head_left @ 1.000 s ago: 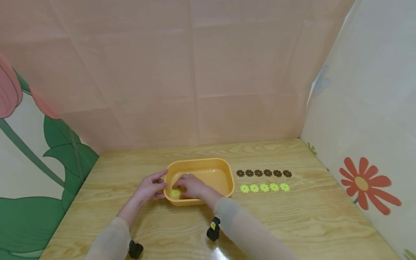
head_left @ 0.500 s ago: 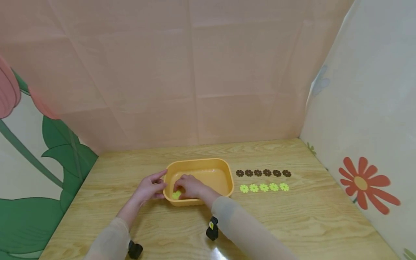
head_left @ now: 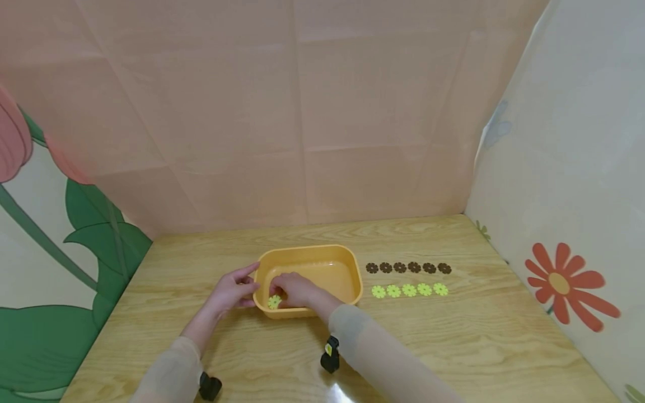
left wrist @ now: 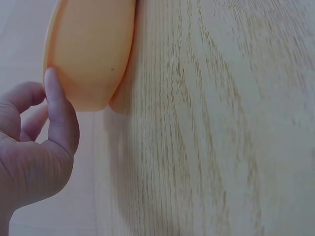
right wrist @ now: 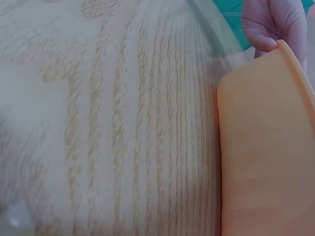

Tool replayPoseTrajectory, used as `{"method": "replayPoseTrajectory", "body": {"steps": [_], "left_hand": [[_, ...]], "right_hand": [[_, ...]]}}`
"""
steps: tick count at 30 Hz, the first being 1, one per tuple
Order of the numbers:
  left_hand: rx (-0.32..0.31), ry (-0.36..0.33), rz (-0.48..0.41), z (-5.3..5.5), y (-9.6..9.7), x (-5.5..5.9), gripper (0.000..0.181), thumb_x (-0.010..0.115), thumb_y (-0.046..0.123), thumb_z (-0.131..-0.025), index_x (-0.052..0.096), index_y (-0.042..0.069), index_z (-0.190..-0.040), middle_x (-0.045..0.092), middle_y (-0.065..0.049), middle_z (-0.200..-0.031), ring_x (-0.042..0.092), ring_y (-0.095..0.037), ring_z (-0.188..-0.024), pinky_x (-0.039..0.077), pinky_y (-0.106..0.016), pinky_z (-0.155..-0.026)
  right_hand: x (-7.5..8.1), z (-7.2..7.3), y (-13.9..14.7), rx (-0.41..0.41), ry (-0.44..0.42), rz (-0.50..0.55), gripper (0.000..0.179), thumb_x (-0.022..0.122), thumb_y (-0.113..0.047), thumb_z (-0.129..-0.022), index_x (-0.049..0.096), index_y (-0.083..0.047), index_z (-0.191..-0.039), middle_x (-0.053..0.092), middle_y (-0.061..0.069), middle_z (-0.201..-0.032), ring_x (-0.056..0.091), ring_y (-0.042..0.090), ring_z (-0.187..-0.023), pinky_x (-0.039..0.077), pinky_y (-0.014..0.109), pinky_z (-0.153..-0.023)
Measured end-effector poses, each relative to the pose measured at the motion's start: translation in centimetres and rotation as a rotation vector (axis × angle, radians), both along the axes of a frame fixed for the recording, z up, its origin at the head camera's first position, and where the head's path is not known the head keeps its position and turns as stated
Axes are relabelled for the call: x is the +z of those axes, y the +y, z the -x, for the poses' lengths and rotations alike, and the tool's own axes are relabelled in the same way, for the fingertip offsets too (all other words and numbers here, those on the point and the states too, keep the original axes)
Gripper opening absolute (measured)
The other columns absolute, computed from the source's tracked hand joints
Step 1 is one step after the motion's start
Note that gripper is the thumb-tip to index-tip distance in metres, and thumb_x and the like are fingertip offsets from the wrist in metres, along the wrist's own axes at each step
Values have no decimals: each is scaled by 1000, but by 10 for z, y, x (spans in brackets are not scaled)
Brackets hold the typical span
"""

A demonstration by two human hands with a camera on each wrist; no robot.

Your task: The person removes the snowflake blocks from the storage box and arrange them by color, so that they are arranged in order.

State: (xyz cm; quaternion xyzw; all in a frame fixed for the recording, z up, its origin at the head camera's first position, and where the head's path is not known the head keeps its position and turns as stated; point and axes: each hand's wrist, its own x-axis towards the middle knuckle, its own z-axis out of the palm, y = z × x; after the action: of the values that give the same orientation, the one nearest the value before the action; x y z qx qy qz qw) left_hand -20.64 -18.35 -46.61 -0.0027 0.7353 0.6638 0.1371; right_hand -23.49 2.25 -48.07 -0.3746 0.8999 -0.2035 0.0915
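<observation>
A yellow-orange plastic basin [head_left: 347, 257] sits on the wooden table. My left hand [head_left: 233, 290] holds its left end, with the thumb against the outer wall and fingertips near the rim, as the left wrist view shows. My right hand [head_left: 297, 288] reaches down inside the basin's left part, fingers curled. A small yellow-green flower-shaped plastic piece [head_left: 274, 302] is at its fingertips, which appear to pinch it; the exact contact is partly hidden. In the right wrist view only the basin's outer wall [right wrist: 266, 147] and the left hand [right wrist: 275, 24] show, not the right hand.
Right of the basin lie two rows of flower pieces: several dark brown ones [head_left: 400, 267] behind, several yellow-green ones [head_left: 409, 290] in front. A pink sheet [head_left: 302, 123] stands behind the table [head_left: 478, 336], and a flower-patterned wall [head_left: 569, 196] at the right.
The yellow-green flower piece in the basin has shifted slightly down and turned at the right fingertips. My left hand stays at the basin's end; the rows have not changed.
</observation>
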Motion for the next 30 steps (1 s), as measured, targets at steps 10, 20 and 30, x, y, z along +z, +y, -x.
{"method": "replayPoseTrajectory", "body": {"steps": [10, 20, 30], "left_hand": [[-15, 4, 4, -1, -1, 2, 61, 63, -3, -93, 42, 5, -149, 47, -10, -96, 56, -18, -77, 63, -31, -64], [-14, 3, 14, -1, -1, 1, 60, 64, -2, -93, 42, 6, -149, 47, -10, -96, 55, -18, -77, 63, -32, -63], [-11, -5, 16, -2, 0, 2, 61, 63, -1, -94, 42, 7, -150, 47, -10, -96, 54, -18, -76, 62, -32, -62]], "right_hand": [[-1, 1, -1, 5, -39, 28, 26, 80, -10, -84, 64, -14, -104, 55, -6, -86, 50, 9, -81, 45, 19, -74], [1, 0, 2, 1, -67, 79, 31, 79, -6, -82, 61, -12, -106, 56, -2, -80, 49, 9, -73, 42, 19, -66], [1, -1, 2, -24, -74, 99, 29, 73, -5, -87, 59, -12, -111, 51, -6, -76, 49, 11, -69, 41, 21, -62]]}}
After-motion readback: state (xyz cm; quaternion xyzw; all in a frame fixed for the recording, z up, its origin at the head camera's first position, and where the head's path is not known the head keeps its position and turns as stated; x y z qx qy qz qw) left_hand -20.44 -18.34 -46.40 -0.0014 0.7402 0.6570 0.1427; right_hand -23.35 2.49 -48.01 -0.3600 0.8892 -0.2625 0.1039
